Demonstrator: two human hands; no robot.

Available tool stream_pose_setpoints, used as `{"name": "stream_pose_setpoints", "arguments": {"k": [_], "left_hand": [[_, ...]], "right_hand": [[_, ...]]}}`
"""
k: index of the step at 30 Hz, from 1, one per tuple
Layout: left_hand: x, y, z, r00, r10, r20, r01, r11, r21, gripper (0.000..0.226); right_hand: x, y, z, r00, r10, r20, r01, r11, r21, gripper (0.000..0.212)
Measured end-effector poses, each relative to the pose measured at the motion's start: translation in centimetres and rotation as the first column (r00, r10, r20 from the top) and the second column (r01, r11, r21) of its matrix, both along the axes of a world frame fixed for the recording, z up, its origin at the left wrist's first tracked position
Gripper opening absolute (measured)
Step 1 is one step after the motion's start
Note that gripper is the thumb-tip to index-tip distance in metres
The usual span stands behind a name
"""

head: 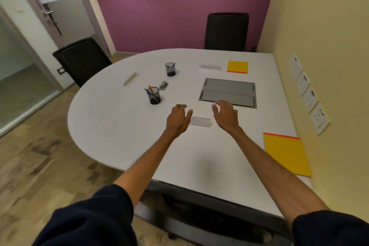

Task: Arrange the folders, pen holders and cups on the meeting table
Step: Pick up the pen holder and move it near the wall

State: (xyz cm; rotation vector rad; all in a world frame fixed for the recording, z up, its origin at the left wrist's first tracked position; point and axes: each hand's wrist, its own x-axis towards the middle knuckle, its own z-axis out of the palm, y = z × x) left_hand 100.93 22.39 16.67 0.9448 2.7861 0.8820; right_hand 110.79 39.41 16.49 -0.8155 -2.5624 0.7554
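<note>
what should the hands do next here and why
Probably bring both hands in onto the clear name stand and straighten it: the left hand and right hand are open on either side of it, holding nothing, and the nearer pen holder sits farther off to the left.

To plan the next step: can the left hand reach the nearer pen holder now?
Probably yes. The left hand is open and empty, and only bare table lies between it and the nearer pen holder.
</note>
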Motion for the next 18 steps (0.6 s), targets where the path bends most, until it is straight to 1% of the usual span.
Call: {"name": "stream_pose_setpoints", "arguments": {"k": [4,9,14,18], "left_hand": [[-0.6,-7.6,0.0,0.999,0.041,-0.002,-0.041,0.999,-0.006,0.052],[-1.7,-17.2,-0.2,0.992,0.12,-0.033,-0.121,0.991,-0.058,0.055],[-3.2,-23.3,0.5,0.976,0.199,-0.089,-0.207,0.975,-0.086,0.056],[-4.4,-27.7,0.5,0.954,0.289,-0.084,-0.296,0.951,-0.085,0.056]], "right_hand": [[-2.0,-7.0,0.1,1.0,0.026,0.005,-0.025,1.0,-0.018,0.04],[-4.8,-16.4,0.2,0.992,0.129,0.003,-0.129,0.991,-0.028,0.039],[-8.6,-23.4,1.2,0.971,0.238,-0.005,-0.238,0.971,-0.032,0.04],[-11.5,-27.7,1.6,0.943,0.333,-0.011,-0.334,0.942,-0.036,0.041]]}}
